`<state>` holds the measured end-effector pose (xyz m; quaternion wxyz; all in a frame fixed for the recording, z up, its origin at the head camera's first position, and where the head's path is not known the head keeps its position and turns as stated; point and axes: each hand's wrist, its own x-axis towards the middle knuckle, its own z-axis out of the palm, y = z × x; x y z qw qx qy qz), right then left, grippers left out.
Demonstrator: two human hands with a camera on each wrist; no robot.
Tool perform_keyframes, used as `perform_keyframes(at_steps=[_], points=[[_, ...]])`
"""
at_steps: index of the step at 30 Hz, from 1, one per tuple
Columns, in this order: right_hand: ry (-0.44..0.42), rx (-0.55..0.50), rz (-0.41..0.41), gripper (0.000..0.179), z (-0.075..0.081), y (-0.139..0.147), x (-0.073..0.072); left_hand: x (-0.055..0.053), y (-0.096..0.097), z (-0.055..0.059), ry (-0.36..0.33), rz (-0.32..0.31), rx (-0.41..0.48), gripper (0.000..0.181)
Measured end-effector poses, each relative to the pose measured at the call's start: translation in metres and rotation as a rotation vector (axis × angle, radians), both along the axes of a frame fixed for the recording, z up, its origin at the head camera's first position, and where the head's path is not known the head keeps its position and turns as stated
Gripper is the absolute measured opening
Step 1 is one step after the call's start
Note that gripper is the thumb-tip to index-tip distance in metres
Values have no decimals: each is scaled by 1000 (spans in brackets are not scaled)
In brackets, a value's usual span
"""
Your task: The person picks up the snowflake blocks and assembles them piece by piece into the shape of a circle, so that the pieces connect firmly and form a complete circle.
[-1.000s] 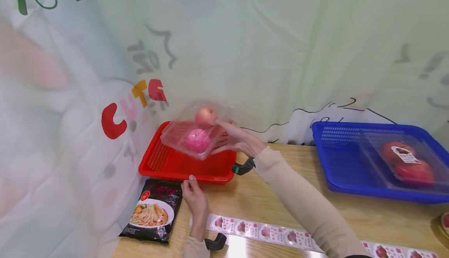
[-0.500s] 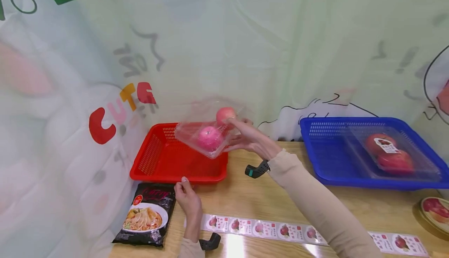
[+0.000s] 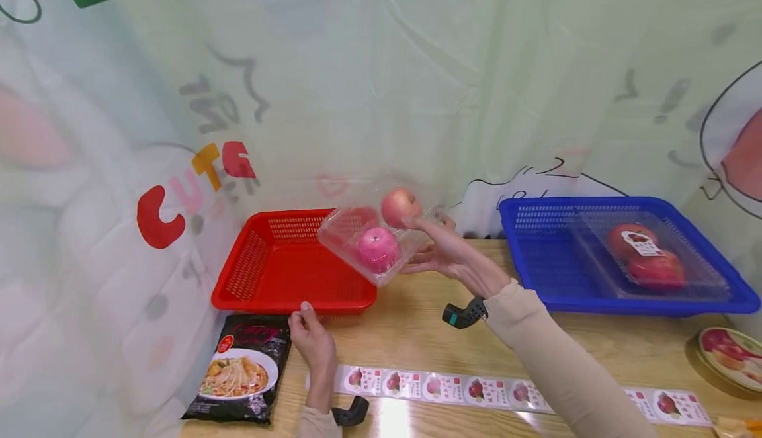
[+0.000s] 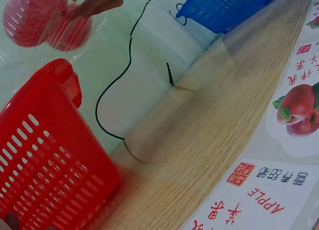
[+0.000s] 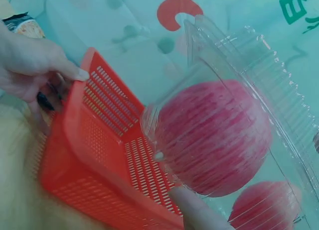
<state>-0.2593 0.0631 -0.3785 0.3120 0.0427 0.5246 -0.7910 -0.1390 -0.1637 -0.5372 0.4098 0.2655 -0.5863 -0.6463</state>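
My right hand [image 3: 443,246] holds a clear plastic clamshell box [image 3: 340,227] in the air, tilted, at the right end of a red basket [image 3: 292,269]. Two apples show through the plastic, a pink one [image 3: 379,249] low in front and a paler one [image 3: 400,206] behind it. In the right wrist view, one finger [image 5: 197,210] lies along the box below the larger apple [image 5: 214,135]. My left hand [image 3: 313,345] grips the front rim of the red basket, thumb on top and fingers under the edge. No fruit lies in the visible part of that basket.
A blue basket [image 3: 550,269] at the right holds another clear box with two apples and a white label. A black noodle packet [image 3: 241,375] lies front left. A strip of apple labels [image 3: 437,387] runs along the table front. A round apple-printed item [image 3: 732,355] sits far right.
The right hand has carried the box of apples rightward, from over the red basket toward its right end. The left hand stays on the rim. The head view has turned right.
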Motion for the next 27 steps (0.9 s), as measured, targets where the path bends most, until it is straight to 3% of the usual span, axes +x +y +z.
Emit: perform_keyframes(at_steps=[9, 16, 23, 27], points=[[40, -50, -109, 97, -13, 32, 34, 3, 2, 2, -5, -12, 10, 37], [119, -26, -116, 75, -32, 52, 51, 2, 2, 2, -9, 29, 5, 35], [123, -8, -208, 87, -56, 70, 67, 2, 1, 2, -16, 8, 20, 35], [102, 7, -270, 82, -75, 76, 75, 4, 2, 3, -13, -21, 34, 37]])
